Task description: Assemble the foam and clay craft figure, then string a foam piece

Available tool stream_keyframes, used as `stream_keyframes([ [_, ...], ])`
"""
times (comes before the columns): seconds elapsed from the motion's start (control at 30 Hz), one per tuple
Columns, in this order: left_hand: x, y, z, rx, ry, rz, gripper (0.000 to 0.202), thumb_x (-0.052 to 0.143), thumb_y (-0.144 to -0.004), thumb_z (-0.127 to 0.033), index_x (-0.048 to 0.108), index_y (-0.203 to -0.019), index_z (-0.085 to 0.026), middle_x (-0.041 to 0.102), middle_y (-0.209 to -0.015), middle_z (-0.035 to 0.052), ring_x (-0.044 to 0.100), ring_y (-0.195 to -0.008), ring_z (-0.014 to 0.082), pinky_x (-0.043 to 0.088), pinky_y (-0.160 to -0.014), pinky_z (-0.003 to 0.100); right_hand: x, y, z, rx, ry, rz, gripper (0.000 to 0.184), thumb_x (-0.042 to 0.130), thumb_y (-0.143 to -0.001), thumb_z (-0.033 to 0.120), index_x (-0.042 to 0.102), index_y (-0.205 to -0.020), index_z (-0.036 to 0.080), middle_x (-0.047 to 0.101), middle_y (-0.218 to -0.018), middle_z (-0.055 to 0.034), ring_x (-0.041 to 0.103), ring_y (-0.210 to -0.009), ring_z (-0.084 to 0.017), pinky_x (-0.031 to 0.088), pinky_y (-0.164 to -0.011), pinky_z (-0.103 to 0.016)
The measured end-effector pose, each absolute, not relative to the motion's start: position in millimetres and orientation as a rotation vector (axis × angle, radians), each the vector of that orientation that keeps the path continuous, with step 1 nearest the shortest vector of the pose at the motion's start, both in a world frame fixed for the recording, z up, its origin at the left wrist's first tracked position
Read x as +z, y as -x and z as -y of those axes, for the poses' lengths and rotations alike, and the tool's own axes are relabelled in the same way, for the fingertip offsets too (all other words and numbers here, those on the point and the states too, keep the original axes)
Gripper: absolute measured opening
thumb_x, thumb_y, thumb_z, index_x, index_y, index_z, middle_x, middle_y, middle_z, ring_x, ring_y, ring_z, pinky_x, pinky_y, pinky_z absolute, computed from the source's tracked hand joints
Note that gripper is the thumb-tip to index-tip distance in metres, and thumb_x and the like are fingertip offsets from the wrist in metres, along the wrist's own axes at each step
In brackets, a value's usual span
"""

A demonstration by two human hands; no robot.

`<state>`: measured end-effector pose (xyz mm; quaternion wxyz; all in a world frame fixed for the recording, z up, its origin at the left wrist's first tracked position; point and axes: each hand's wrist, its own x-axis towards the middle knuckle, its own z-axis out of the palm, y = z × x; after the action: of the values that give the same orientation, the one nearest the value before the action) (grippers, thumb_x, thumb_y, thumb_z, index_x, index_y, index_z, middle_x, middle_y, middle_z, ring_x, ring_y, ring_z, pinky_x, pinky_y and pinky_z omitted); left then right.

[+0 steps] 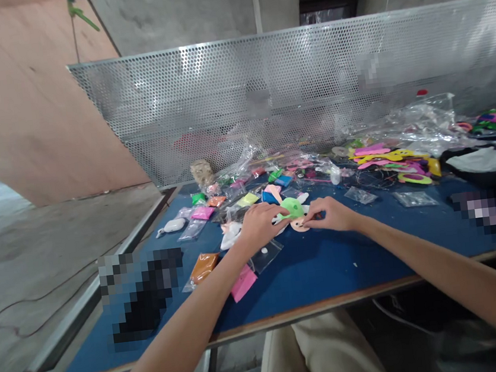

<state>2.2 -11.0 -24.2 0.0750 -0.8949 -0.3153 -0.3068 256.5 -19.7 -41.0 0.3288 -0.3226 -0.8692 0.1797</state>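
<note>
Both my hands meet over a small clay figure on the blue table (329, 266). The figure has a green clay piece (294, 206) on top and a peach-coloured disc (299, 225) below. My left hand (259, 225) curls round its left side, fingers touching the green piece. My right hand (332, 214) pinches the peach disc's right edge with closed fingertips. A white clay piece (231, 234) lies just left of my left hand.
Small bags of coloured clay lie around: orange (203, 267), pink (242, 283), magenta (202, 213), yellow (248, 199). Foam cut-outs (388, 158) and crumpled clear plastic (420, 121) sit at the back right. A perforated metal screen (290, 85) stands behind. A black object lies at the front left.
</note>
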Motion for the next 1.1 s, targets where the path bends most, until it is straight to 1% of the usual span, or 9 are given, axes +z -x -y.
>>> stream_keyframes([
  [0.17,-23,-4,14,-0.937,2.682,0.957,0.021,0.064,-0.088,-0.042,0.074,-0.093,-0.024,0.075,-0.091,0.0031,0.068,-0.087,0.0194,0.048,-0.080,0.032,-57,-259,23,0.331,0.869,2.288,0.023,0.065,-0.088,0.042,0.078,-0.088,0.024,0.069,-0.071,-0.0039,0.058,-0.067,-0.016,0.039,-0.075,-0.033],
  [0.33,-19,0,16,-0.904,2.711,0.972,0.020,0.063,-0.089,-0.041,0.074,-0.095,-0.025,0.075,-0.093,0.0030,0.068,-0.086,0.0198,0.049,-0.078,0.032,-59,-263,19,0.300,0.934,2.310,0.023,0.064,-0.089,0.043,0.078,-0.092,0.025,0.067,-0.070,-0.0038,0.056,-0.072,-0.018,0.035,-0.078,-0.035],
  [0.43,-19,0,17,-0.896,2.718,0.978,0.021,0.062,-0.089,-0.041,0.074,-0.095,-0.024,0.075,-0.092,0.0035,0.068,-0.087,0.0202,0.049,-0.081,0.033,-60,-263,19,0.287,0.926,2.317,0.025,0.063,-0.090,0.045,0.078,-0.090,0.025,0.064,-0.066,-0.0034,0.054,-0.073,-0.018,0.034,-0.079,-0.036],
  [0.6,-20,-2,18,-0.899,2.738,0.939,0.019,0.060,-0.090,-0.038,0.073,-0.095,-0.024,0.075,-0.095,0.0022,0.068,-0.092,0.0205,0.048,-0.086,0.034,-60,-262,17,0.279,0.916,2.362,0.025,0.062,-0.091,0.045,0.078,-0.093,0.026,0.060,-0.062,-0.0020,0.052,-0.071,-0.017,0.032,-0.079,-0.035],
  [0.7,-20,-2,18,-0.890,2.779,0.901,0.018,0.059,-0.091,-0.035,0.073,-0.096,-0.025,0.076,-0.095,0.0013,0.068,-0.092,0.0198,0.048,-0.084,0.033,-61,-263,15,0.289,0.904,2.394,0.024,0.062,-0.091,0.044,0.078,-0.094,0.026,0.061,-0.064,-0.0021,0.051,-0.071,-0.017,0.032,-0.078,-0.035],
  [0.97,-20,-2,19,-0.808,2.881,0.758,0.020,0.056,-0.092,-0.032,0.073,-0.099,-0.025,0.074,-0.094,0.0033,0.067,-0.089,0.0185,0.049,-0.078,0.030,-63,-263,15,0.235,0.877,2.349,0.025,0.062,-0.090,0.044,0.077,-0.088,0.024,0.060,-0.063,-0.0023,0.053,-0.068,-0.017,0.034,-0.076,-0.034],
  [1.1,-21,-4,20,-0.749,2.870,0.696,0.019,0.057,-0.092,-0.031,0.074,-0.099,-0.026,0.071,-0.094,0.0043,0.065,-0.088,0.0173,0.047,-0.076,0.029,-59,-263,18,0.279,0.897,2.268,0.025,0.061,-0.090,0.043,0.076,-0.087,0.023,0.062,-0.063,-0.0032,0.053,-0.067,-0.017,0.036,-0.072,-0.033],
])
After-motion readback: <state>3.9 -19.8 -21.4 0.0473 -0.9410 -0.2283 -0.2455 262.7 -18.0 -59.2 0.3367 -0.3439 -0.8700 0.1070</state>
